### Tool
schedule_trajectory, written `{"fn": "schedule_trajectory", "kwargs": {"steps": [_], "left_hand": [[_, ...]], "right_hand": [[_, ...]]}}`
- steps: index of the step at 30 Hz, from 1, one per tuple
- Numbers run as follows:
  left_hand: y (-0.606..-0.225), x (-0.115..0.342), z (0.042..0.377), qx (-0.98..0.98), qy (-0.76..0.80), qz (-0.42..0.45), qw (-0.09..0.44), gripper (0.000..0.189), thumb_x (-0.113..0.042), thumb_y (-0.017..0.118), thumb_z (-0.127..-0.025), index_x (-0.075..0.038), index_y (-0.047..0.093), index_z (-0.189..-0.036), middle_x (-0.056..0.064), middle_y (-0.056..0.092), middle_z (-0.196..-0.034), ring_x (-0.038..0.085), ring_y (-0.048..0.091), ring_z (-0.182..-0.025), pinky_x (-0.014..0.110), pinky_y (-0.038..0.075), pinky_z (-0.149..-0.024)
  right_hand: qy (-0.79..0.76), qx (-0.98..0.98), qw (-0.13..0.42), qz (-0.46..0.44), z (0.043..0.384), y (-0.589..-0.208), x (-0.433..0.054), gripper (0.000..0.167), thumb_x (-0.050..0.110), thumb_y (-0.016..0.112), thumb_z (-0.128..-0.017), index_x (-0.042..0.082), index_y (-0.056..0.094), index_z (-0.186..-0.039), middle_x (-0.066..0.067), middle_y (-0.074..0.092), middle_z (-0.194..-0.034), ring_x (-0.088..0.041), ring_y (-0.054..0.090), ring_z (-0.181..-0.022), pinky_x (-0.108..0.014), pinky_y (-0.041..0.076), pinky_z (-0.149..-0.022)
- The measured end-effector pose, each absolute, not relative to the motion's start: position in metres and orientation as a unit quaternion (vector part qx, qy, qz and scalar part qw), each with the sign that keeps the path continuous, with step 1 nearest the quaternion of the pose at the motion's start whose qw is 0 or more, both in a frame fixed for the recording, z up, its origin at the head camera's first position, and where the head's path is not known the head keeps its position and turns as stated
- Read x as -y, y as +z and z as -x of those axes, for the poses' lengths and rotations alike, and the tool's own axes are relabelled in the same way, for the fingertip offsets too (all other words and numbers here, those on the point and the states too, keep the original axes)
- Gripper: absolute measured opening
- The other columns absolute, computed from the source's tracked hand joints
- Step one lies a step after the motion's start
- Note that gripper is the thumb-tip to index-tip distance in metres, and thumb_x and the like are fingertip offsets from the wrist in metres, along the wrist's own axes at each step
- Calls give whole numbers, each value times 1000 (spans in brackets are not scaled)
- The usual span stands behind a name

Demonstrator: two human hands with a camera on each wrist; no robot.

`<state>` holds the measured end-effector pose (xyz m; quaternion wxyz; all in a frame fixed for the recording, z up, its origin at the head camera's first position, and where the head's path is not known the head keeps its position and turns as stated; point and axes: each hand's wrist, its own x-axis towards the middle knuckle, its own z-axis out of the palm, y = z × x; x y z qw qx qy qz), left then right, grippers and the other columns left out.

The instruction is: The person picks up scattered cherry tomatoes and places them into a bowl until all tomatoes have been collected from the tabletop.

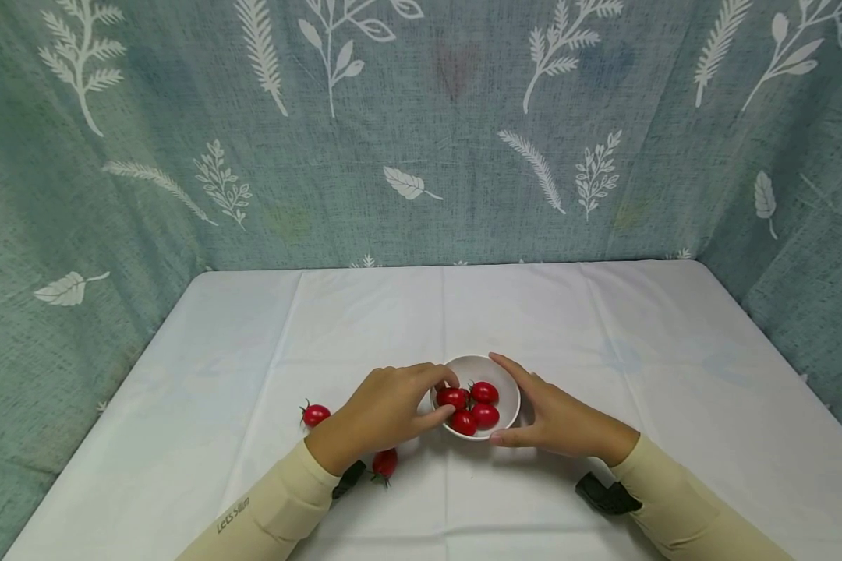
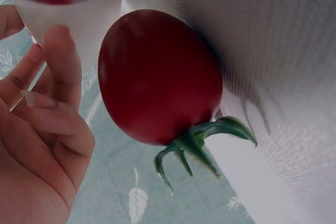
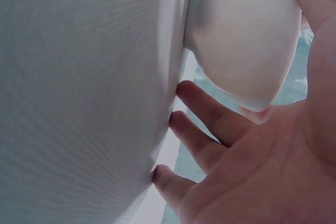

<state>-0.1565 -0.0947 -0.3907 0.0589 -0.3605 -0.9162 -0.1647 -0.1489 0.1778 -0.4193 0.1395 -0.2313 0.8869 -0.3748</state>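
A white bowl (image 1: 508, 386) with several red cherry tomatoes (image 1: 486, 416) inside stands on the table. From the left, my left hand (image 1: 386, 405) reaches over its rim, thumb and forefinger on either side of a cherry tomato (image 1: 452, 399), which they appear to pinch. My right hand (image 1: 561, 417) holds the bowl's right side between thumb and forefinger; in the right wrist view, its other fingers (image 3: 197, 135) rest on the cloth beside the bowl (image 3: 241, 35). A cherry tomato with a green stem (image 2: 160, 77) fills the middle of the left wrist view.
On the white tablecloth (image 1: 365, 312), one loose cherry tomato (image 1: 316, 414) lies left of my left forearm and another (image 1: 384, 464) lies just right of it. A green curtain with white leaves (image 1: 428, 140) hangs behind the table and along both sides.
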Motion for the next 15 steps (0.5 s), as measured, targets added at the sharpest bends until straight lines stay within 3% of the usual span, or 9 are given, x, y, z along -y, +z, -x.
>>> {"fn": "schedule_trajectory", "kwargs": {"steps": [9,15], "left_hand": [[-392,96,158,915,-164,365,56,27,-39,72,-91,-28,65,-116,-16,67,-94,-2,50,-63,17,42,-56],[-389,101,159,909,-169,375,67,26,-36,71,-92,-27,66,-115,-15,66,-99,-2,42,-54,16,39,-53]], "right_hand": [[-379,-884,141,233,150,-419,-178,110,50,83,-77,26,16,-161,-8,34,-161,-37,34,-148,-66,16,-118],[-380,-885,146,227,150,-418,-178,110,50,83,-76,29,16,-160,-7,36,-160,-38,34,-147,-67,22,-116]]}}
